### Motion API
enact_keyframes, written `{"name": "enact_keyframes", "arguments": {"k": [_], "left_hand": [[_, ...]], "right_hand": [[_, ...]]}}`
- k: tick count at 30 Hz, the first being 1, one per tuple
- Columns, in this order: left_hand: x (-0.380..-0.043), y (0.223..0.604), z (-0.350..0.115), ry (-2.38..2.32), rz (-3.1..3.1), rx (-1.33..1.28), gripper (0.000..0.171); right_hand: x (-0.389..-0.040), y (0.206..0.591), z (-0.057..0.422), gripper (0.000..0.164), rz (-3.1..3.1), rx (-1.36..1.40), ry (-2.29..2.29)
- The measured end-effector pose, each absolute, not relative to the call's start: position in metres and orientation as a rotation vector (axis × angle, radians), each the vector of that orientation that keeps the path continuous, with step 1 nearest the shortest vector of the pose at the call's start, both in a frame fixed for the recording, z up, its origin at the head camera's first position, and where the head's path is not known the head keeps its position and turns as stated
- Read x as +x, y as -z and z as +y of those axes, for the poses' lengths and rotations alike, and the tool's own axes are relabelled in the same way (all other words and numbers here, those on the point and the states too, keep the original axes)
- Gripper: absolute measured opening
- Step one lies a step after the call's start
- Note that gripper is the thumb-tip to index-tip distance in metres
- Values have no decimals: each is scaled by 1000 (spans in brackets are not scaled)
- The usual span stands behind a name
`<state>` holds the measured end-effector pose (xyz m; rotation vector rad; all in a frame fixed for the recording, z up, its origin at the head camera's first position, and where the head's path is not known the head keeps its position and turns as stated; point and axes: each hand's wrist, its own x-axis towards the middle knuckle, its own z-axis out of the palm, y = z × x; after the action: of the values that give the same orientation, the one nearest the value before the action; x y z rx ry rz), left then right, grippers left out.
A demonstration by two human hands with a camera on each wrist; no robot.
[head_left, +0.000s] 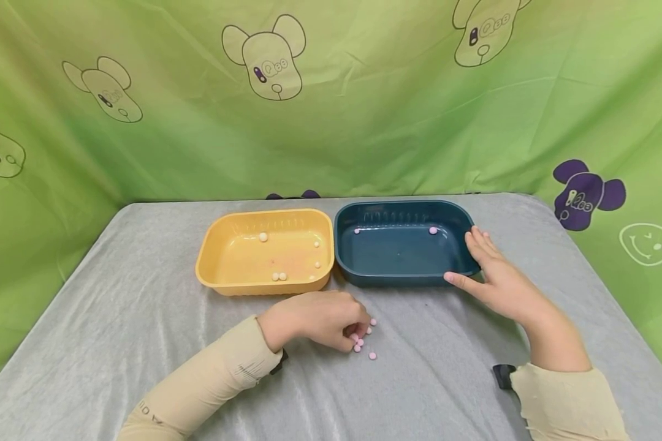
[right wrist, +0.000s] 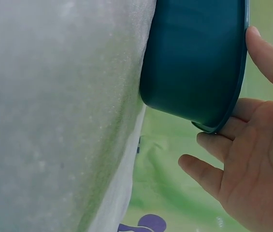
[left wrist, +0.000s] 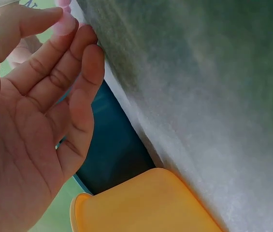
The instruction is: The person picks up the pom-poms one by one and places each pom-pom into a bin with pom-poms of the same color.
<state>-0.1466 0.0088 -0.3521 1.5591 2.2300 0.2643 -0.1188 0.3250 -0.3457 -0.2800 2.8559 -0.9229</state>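
Note:
My left hand (head_left: 331, 320) reaches down to a small cluster of pink balls (head_left: 357, 348) on the cloth in front of the two basins. In the left wrist view, its thumb and index finger pinch one pink ball (left wrist: 64, 24). My right hand (head_left: 504, 285) rests against the right end of the dark blue basin (head_left: 403, 281), thumb at the front rim and the other fingers spread along the side. Two pink balls lie inside that basin, one of them a larger pink ball (head_left: 433, 231). The yellow basin (head_left: 265, 288) beside it holds several white balls (head_left: 263, 237).
Grey cloth (head_left: 430, 361) covers the table. Both basins stand side by side near its back edge. A green curtain (head_left: 364, 141) with cartoon heads hangs behind and along the sides. One loose pink ball (head_left: 372, 356) lies right of the cluster.

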Motion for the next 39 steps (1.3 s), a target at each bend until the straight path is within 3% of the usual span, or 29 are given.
{"name": "enact_keyframes", "arguments": {"k": [16, 25, 31, 39], "left_hand": [[-150, 354, 7, -362, 2136, 1577, 17], [-152, 355, 5, -379, 2147, 1564, 8], [-154, 349, 3, -344, 2200, 1546, 18], [-157, 340, -2, -383, 2235, 1531, 9]], "right_hand": [[-119, 347, 326, 95, 2863, -281, 923], [-120, 347, 325, 94, 2868, -285, 928], [-120, 348, 325, 94, 2865, -297, 927], [-119, 347, 326, 94, 2863, -295, 928]]}}
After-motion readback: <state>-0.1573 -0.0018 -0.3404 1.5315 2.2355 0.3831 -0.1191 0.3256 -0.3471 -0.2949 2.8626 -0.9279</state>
